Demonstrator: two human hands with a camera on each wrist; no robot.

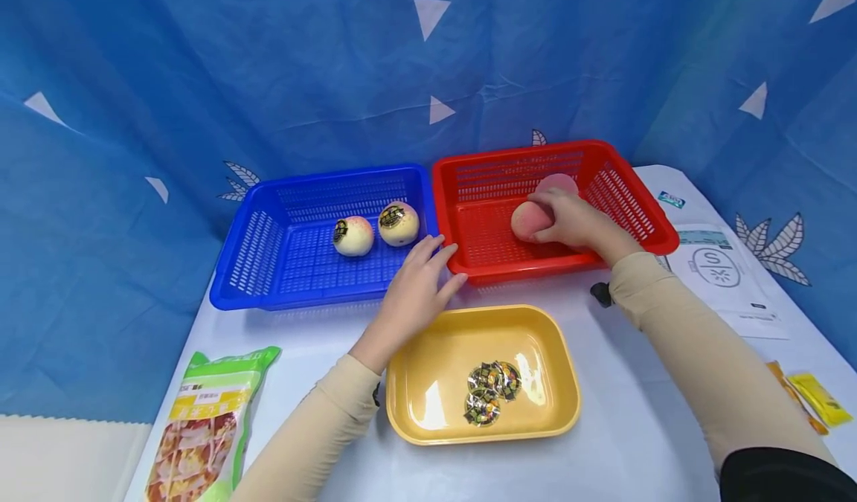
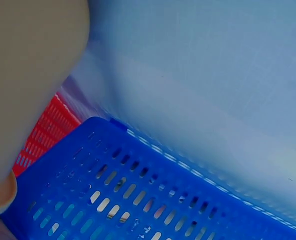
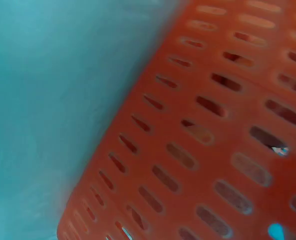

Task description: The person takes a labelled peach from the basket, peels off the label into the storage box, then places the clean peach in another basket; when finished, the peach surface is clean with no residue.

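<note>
In the head view my right hand (image 1: 565, 219) reaches into the red basket (image 1: 659, 223) and grips a pink peach (image 1: 529, 221). A second pink peach (image 1: 557, 184) lies just behind it. My left hand (image 1: 422, 282) rests with straight fingers at the near corner where the red basket meets the blue basket (image 1: 234, 264). Two pale peaches with dark stickers (image 1: 353, 236) (image 1: 399, 223) sit in the blue basket. The left wrist view shows the blue basket wall (image 2: 138, 190) close up; the right wrist view shows only the red basket wall (image 3: 212, 150).
A yellow tray (image 1: 415, 383) holding a few small wrapped sweets (image 1: 492, 390) sits in front. A green snack bag (image 1: 207, 428) lies at the front left. Printed papers (image 1: 723, 271) and yellow packets (image 1: 820, 398) lie on the right. Blue cloth hangs behind.
</note>
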